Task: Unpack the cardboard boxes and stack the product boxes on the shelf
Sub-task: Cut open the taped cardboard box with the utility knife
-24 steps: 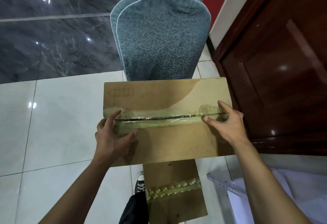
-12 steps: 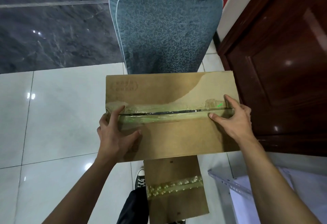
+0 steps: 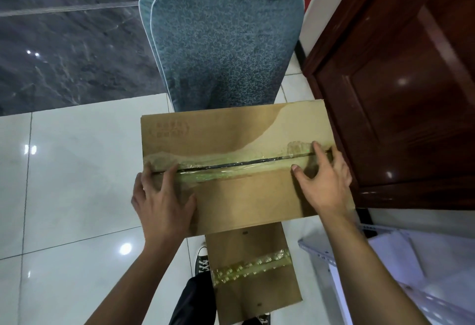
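Landmark: the upper cardboard box (image 3: 239, 160), closed, its top seam running left to right under clear tape (image 3: 231, 166).

Nearest the camera, below the box's near edge, a second cardboard box (image 3: 253, 273) lies lengthwise on the floor, crossed by a yellowed tape strip. A black sneaker (image 3: 203, 260) touches its left edge. The upper box's near edge overhangs the far end of this lower box.

To the near right of the upper box, a white metal shelf frame (image 3: 401, 268) lies at an angle; its corner is near the right forearm.

On the upper box, the left hand (image 3: 162, 201) rests flat at the near left corner, fingers extended and slightly spread, fingertips reaching the seam. It grips nothing. The right hand (image 3: 323, 178) rests at the right end of the seam, fingers extended onto the tape, thumb spread toward the box centre. It also grips nothing.

Left of the box, white floor tile (image 3: 72, 170) extends to the picture edge. Right of the box, a dark wooden door panel (image 3: 401, 93) stands just beside the right edge; contact cannot be determined.

Beyond the far edge, a teal upholstered chair back (image 3: 221, 36) rises directly behind the box. Farther left of it is a dark marble surface (image 3: 64, 42).
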